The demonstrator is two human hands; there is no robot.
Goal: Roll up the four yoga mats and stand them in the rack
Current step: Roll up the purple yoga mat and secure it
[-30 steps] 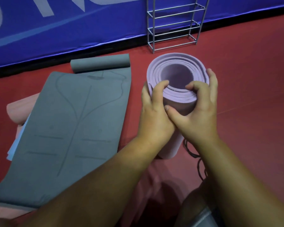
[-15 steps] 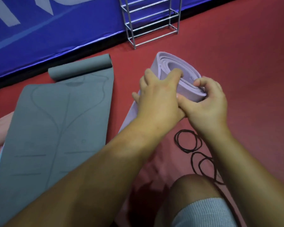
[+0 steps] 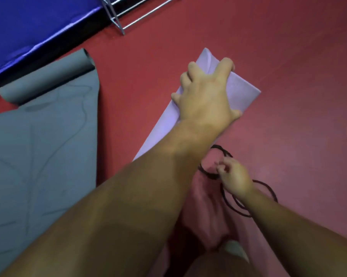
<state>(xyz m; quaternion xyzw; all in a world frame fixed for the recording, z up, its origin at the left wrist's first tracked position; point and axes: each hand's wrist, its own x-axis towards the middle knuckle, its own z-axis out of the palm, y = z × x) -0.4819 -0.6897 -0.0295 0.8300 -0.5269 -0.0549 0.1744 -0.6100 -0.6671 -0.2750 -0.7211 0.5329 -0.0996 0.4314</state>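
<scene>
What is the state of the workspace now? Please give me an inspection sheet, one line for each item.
Surface: red floor, bare on the right.
Job's things: purple mat rolled, lying on the floor; grey mat mostly unrolled, far end curled; metal rack at top, only its base visible.
Clutter: pink cloth-like item, blurred.
Hands: left hand presses the purple mat; right hand pinches black bands.
Cables: nothing seen.
Surroundings: blue padding along the floor edge.
</scene>
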